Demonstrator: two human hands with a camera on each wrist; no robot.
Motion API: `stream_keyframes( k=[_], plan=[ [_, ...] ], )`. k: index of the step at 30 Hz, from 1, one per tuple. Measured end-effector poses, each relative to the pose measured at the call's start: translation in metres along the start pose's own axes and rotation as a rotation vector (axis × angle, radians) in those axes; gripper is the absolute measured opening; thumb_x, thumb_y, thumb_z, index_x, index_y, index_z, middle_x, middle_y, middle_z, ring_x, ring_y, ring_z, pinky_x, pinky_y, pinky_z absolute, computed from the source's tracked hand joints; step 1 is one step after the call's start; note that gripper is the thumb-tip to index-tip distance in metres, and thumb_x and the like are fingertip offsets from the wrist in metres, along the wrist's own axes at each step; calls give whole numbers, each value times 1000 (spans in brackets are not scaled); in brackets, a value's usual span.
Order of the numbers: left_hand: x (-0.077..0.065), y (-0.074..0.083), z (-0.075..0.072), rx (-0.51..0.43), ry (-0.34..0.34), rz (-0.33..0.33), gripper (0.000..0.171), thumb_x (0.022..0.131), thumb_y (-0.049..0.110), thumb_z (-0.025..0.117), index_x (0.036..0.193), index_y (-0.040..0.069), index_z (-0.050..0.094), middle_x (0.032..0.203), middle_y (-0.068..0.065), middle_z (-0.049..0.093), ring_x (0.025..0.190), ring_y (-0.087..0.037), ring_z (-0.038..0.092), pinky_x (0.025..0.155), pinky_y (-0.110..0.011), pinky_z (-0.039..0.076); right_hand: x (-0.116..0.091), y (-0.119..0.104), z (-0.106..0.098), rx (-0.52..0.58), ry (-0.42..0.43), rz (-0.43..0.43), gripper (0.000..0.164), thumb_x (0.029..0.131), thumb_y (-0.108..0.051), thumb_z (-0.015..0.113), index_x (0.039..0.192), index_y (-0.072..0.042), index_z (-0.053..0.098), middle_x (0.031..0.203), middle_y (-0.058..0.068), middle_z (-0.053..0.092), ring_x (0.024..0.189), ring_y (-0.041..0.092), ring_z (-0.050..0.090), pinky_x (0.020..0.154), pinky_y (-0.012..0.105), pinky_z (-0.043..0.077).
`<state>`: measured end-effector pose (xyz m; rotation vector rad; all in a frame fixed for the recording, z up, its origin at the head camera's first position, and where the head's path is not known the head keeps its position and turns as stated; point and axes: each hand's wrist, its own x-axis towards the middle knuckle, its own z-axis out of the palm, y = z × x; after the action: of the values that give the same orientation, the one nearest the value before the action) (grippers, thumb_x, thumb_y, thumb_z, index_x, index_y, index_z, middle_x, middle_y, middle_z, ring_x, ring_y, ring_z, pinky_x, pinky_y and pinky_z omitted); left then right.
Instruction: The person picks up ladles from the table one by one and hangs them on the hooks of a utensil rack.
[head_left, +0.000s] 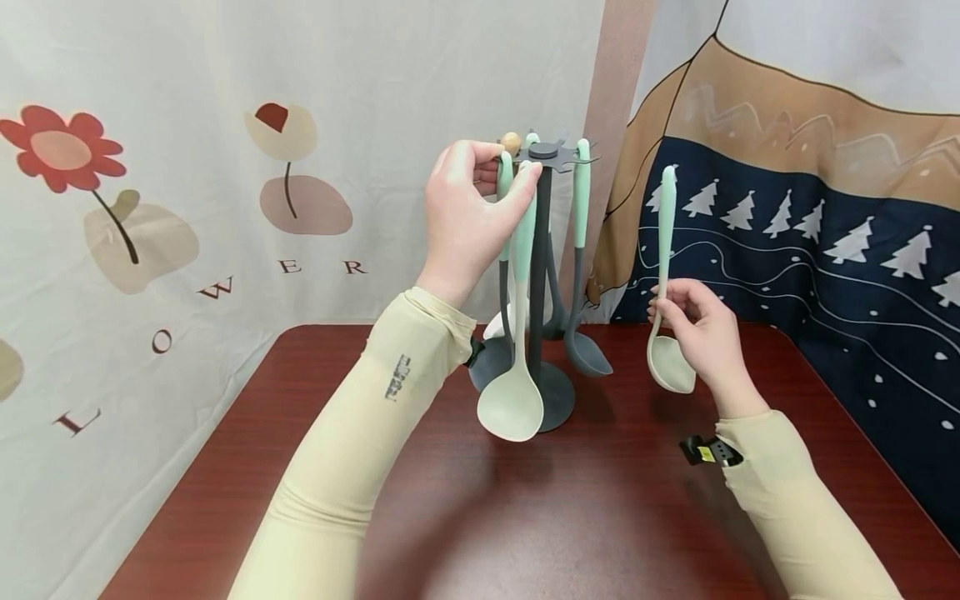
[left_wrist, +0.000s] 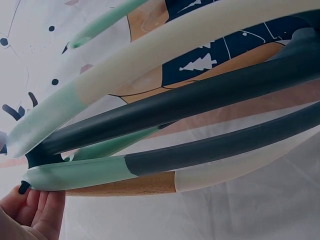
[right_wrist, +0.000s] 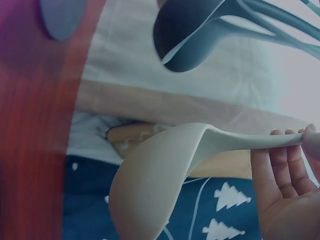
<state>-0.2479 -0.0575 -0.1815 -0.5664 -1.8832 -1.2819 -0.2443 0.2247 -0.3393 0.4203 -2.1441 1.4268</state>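
Observation:
In the head view my right hand (head_left: 705, 333) pinches the thin neck of a cream ladle (head_left: 671, 365) between thumb and fingers. Its mint handle points up and its bowl hangs clear of the table. The right wrist view shows the ladle's rounded bowl (right_wrist: 150, 185) close up. My left hand (head_left: 472, 192) grips the top of a dark utensil rack (head_left: 537, 275), its fingers by one hook and its thumb at the handle end of a hanging cream spoon with a wide bowl (head_left: 512, 407). Beside those fingers hangs a dark utensil with a mint handle (left_wrist: 80, 174).
Other dark utensils, including a ladle (head_left: 588, 354), hang around the rack. A wooden-handled utensil (left_wrist: 125, 184) hangs there too. The rack's round base (head_left: 557, 400) stands on a reddish-brown table (head_left: 585, 517). Printed curtains (head_left: 375, 83) hang behind.

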Motion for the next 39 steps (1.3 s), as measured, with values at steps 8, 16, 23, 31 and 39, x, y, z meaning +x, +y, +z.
stream_keyframes(
  k=[8,16,23,31,39],
  plan=[
    [0,-1,0,9,4,11,31,85,19,76,101,-4,63,99,-12,61,85,-18,63,79,-19,52,2,-19,5,98,-3,-55,20,95,3,62,115,7,62,94,2,69,83,10,67,79,16,53],
    [0,-1,1,10,9,14,29,85,18,76,100,-4,63,98,-12,61,85,-18,62,79,-19,52,2,-34,12,134,-6,-84,19,95,5,62,113,8,63,92,-2,68,82,11,68,79,18,54],
    [1,0,1,15,4,-2,31,85,19,77,101,-3,64,99,-12,61,85,-18,63,79,-18,51,0,-43,19,134,-6,-119,17,94,7,62,111,7,64,92,6,68,81,12,66,78,17,53],
    [1,-1,1,21,2,10,31,85,19,77,101,-4,63,99,-12,61,86,-18,63,79,-18,51,0,-48,28,181,-21,-158,18,93,7,63,110,8,63,90,16,66,79,13,65,76,20,55],
    [1,-2,1,13,9,13,30,85,19,77,100,-3,63,98,-12,61,85,-18,62,79,-18,51,0,-51,37,211,-38,-194,18,91,10,63,109,8,63,87,13,65,75,13,64,73,21,56]
  ],
)
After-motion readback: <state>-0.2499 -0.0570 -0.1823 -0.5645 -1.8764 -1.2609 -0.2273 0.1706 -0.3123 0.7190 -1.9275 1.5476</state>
